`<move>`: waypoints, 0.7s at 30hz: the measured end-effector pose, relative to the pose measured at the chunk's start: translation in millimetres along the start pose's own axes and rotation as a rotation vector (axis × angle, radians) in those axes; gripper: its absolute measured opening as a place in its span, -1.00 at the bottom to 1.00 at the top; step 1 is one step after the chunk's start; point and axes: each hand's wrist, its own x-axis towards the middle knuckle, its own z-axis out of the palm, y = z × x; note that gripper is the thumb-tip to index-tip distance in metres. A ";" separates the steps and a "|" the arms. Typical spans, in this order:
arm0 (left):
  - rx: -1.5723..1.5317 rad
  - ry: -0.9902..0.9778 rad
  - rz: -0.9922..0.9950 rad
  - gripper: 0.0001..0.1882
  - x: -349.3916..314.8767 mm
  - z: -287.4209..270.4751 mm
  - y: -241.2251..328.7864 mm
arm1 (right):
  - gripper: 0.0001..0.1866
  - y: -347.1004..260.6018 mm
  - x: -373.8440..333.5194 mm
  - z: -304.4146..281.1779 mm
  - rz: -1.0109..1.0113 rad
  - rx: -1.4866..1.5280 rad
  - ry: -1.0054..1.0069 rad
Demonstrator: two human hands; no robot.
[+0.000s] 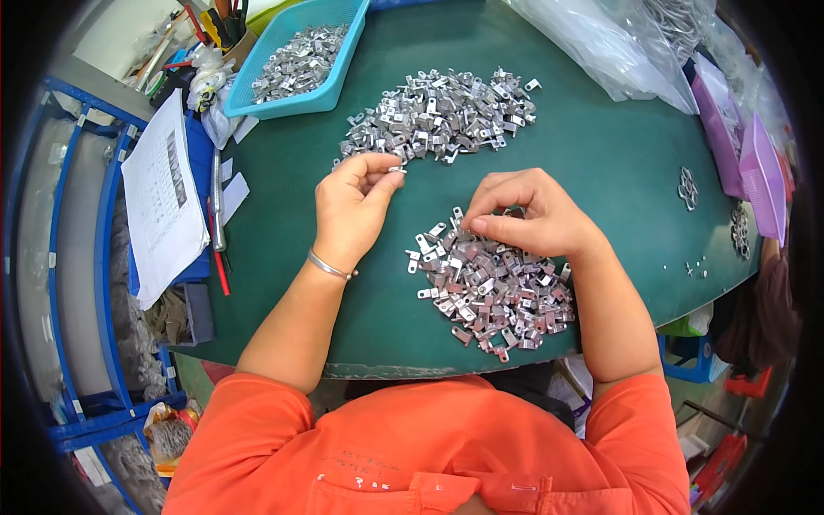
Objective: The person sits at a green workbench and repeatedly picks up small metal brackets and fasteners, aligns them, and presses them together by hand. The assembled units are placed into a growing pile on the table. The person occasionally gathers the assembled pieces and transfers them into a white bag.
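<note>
Between the thumb and forefinger of my left hand [354, 202] is a small metal bracket [397, 169], pinched near the lower left edge of the far heap of brackets [438, 116]. My right hand [536, 210] reaches over the upper edge of the near heap of brackets [498, 296], its thumb and forefinger closed together. Whether a piece sits in that pinch is hard to see; the fingertips touch or nearly touch the brackets there. The pieces are small, silvery and bent, with holes in their tabs.
A turquoise basket [322, 99] of similar brackets stands at the far left of the green table [618, 189]. Printed sheets [163, 202] lie along the left edge. Clear plastic bags [609, 51] and purple trays [760, 176] occupy the far right. Metal rings [687, 189] lie right of my hand.
</note>
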 end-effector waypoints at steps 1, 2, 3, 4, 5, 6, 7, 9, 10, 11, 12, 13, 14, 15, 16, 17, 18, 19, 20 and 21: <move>-0.177 -0.041 -0.069 -0.85 -0.2 2.5 -0.7 | -0.86 1.9 -0.4 1.0 -0.025 -0.033 0.001; -0.312 -0.086 -0.078 -0.81 -2.3 4.1 3.2 | -0.85 0.7 -0.3 2.4 0.009 -0.043 0.053; -0.383 -0.111 -0.074 -0.80 -3.8 5.5 5.4 | -0.83 -2.5 1.7 5.8 0.043 -0.053 0.106; -0.456 -0.139 -0.073 -0.78 -5.6 7.5 6.8 | -0.82 -4.7 2.9 9.1 0.080 -0.062 0.160; -0.529 -0.166 -0.072 -0.77 -7.5 9.5 8.4 | -0.81 -5.2 4.6 12.2 0.075 -0.016 0.200; -0.564 -0.202 -0.097 -0.72 -9.7 11.6 10.4 | -0.80 -5.2 6.2 15.2 0.069 0.030 0.239; -0.506 -0.208 -0.076 -0.72 -12.9 13.2 10.7 | -0.79 -4.8 7.3 17.2 0.061 0.078 0.276; -0.287 -0.162 0.154 -0.74 -19.7 20.1 11.7 | -0.84 -4.0 5.9 17.8 0.062 0.128 0.251; 0.004 -0.109 0.307 -0.76 -21.3 19.8 15.1 | -0.84 -3.3 4.8 17.9 0.070 0.112 0.251; 0.030 -0.082 0.396 -0.75 -22.6 22.1 21.0 | -0.84 -2.5 4.0 18.0 0.077 0.097 0.251; 0.119 -0.101 0.520 -0.74 -20.1 19.3 19.5 | -0.88 -1.1 3.5 18.4 0.085 0.135 0.262; 0.207 -0.118 0.645 -0.72 -16.4 16.0 18.5 | -0.90 -1.0 3.4 18.5 0.104 0.162 0.263; 0.218 -0.124 0.659 -0.73 -14.9 14.6 19.0 | -0.91 -1.0 3.3 18.8 0.123 0.189 0.263; 0.230 -0.129 0.672 -0.73 -13.9 13.4 20.0 | -0.93 -0.9 3.5 19.1 0.142 0.216 0.263; 0.241 -0.135 0.685 -0.74 -12.8 12.2 20.2 | -0.93 -0.1 3.9 19.5 0.125 0.209 0.266; 0.301 -0.095 0.651 -0.74 -12.0 11.2 19.3 | -0.93 1.0 4.3 20.0 0.109 0.202 0.268; 0.360 -0.054 0.615 -0.73 -11.3 10.1 17.6 | -0.92 1.5 4.7 20.3 0.092 0.194 0.271; 0.418 -0.015 0.580 -0.73 -10.0 9.0 15.9 | -0.91 1.1 4.7 20.2 0.125 0.245 0.278; 0.581 0.033 0.535 -0.70 -7.3 6.0 14.7 | -0.89 0.0 4.5 19.7 0.158 0.296 0.285; 0.788 0.091 0.528 -0.64 -5.7 2.6 8.9 | -0.87 -1.2 4.2 19.1 0.191 0.347 0.293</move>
